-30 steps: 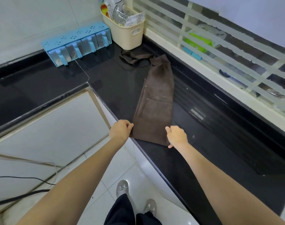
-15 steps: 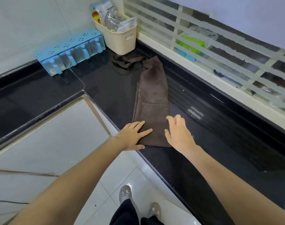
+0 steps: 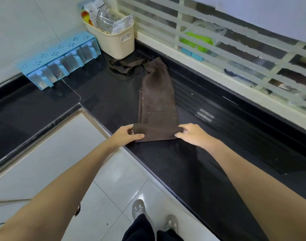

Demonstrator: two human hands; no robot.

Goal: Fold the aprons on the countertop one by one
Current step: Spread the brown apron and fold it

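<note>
Head view shows a brown apron (image 3: 157,101) lying as a long narrow strip on the black table (image 3: 192,162), its straps (image 3: 126,66) bunched near a cream basket (image 3: 115,40). Both hands pinch the near hem, left hand (image 3: 126,136) and right hand (image 3: 192,134) each gripping a corner, the edge lifted and turned over. To fold well, I judge both corners should travel forward evenly, keeping the sides aligned, then be pressed flat, with the loose straps tucked in.
</note>
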